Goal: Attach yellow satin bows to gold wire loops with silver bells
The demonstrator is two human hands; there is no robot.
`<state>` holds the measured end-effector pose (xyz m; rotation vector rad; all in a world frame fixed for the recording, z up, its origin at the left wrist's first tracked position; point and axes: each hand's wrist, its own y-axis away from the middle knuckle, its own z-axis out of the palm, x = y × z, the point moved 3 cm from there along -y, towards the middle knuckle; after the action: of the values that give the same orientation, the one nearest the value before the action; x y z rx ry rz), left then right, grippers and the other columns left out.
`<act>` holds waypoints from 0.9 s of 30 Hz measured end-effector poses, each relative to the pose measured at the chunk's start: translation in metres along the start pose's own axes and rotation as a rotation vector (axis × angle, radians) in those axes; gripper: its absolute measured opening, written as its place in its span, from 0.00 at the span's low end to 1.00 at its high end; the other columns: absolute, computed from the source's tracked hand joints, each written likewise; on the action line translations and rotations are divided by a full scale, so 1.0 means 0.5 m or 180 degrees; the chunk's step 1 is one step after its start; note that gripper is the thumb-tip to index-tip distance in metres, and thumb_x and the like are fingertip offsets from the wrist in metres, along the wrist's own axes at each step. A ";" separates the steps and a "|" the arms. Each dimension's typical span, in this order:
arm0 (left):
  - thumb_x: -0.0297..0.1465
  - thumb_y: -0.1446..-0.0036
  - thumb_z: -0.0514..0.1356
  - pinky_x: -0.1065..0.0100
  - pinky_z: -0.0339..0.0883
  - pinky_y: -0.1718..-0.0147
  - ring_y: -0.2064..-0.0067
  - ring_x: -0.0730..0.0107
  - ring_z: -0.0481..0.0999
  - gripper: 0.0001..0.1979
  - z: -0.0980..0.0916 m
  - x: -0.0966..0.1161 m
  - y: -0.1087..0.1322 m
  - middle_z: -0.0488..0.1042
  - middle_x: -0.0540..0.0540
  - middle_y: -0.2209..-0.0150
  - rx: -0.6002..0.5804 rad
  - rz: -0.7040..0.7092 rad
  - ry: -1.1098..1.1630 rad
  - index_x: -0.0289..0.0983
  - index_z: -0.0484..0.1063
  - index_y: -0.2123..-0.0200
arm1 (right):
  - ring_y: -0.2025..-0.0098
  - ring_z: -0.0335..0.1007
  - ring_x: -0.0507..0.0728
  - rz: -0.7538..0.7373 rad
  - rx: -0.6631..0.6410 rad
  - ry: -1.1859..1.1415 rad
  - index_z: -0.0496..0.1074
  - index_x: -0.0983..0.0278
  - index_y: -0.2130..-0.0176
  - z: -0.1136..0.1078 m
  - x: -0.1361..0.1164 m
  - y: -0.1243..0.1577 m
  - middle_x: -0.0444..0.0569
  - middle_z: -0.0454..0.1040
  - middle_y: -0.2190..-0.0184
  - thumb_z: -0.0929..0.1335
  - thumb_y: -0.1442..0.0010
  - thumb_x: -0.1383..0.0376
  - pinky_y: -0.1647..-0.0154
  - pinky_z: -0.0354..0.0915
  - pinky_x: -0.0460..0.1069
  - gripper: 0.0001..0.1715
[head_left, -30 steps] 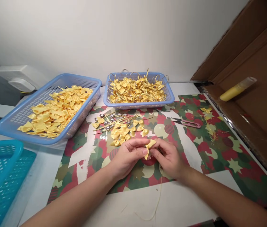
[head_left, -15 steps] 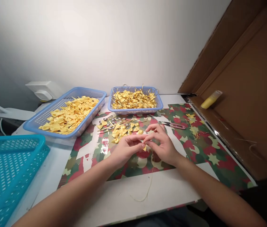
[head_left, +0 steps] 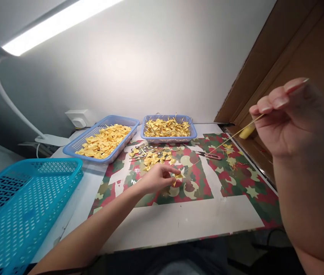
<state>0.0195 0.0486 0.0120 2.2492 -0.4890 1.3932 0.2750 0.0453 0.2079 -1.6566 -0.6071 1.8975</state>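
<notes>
Head view: a teal basket [head_left: 30, 229] stands well to the left of the left hand's pinch. Nearer, beyond the grip and to its left, a blue basket [head_left: 125, 143] holds a heap of yellow bows [head_left: 104, 141]; no gold loops show on these.

The left hand [head_left: 160, 177] grasps a small yellow bow [head_left: 178, 177] between thumb and fingertips, low over the patterned sheet [head_left: 164, 198]. Just beyond that pinch lie loose bows [head_left: 159, 158] and gold cords [head_left: 143, 151] among silvery pieces. Farther out, a second blue basket [head_left: 169, 140] is full of bows with gold loops [head_left: 166, 128], which look further along than the plain ones.

To the right of the left pinch, a thin thread [head_left: 230, 137] runs straight up to the right hand [head_left: 288, 126], whose fingertips clasp it high and well apart from the bow. Whether it joins the bow is too small to tell. Pink-handled snips [head_left: 212, 156] lie under its line, in neither hand.

This bow seems midway: the thread is drawn out and apparently uncut, so tying off and trimming probably remain. The loose bows' stage cannot be told.
</notes>
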 end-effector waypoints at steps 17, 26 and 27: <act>0.31 0.45 0.57 0.62 0.67 0.65 0.59 0.55 0.75 0.08 -0.087 -0.027 0.050 0.75 0.41 0.61 0.1525 -0.0031 -0.2592 0.37 0.75 0.65 | 0.66 0.73 0.54 0.0799 -0.0582 -0.0190 0.74 0.55 0.69 0.071 0.105 0.136 0.45 0.74 0.68 0.75 0.46 0.56 0.66 0.74 0.51 0.09; 0.30 0.43 0.54 0.66 0.67 0.63 0.57 0.61 0.76 0.08 -0.158 -0.055 0.063 0.76 0.45 0.59 0.1880 -0.0193 -0.2591 0.38 0.73 0.63 | 0.75 0.68 0.51 0.1325 -0.0535 -0.0280 0.75 0.56 0.64 0.088 0.207 0.182 0.42 0.72 0.77 0.73 0.43 0.54 0.74 0.68 0.47 0.10; 0.28 0.42 0.53 0.65 0.67 0.60 0.53 0.59 0.75 0.10 -0.169 -0.057 0.060 0.75 0.43 0.55 0.1973 -0.0215 -0.2633 0.38 0.73 0.60 | 0.78 0.65 0.50 0.1380 -0.0560 -0.0177 0.74 0.58 0.64 0.090 0.222 0.189 0.41 0.69 0.80 0.71 0.41 0.53 0.78 0.64 0.46 0.11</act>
<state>-0.0709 0.0710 0.0246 3.2916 -0.2233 0.5434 0.2100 0.0484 0.0700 -1.9789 -0.4740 2.2521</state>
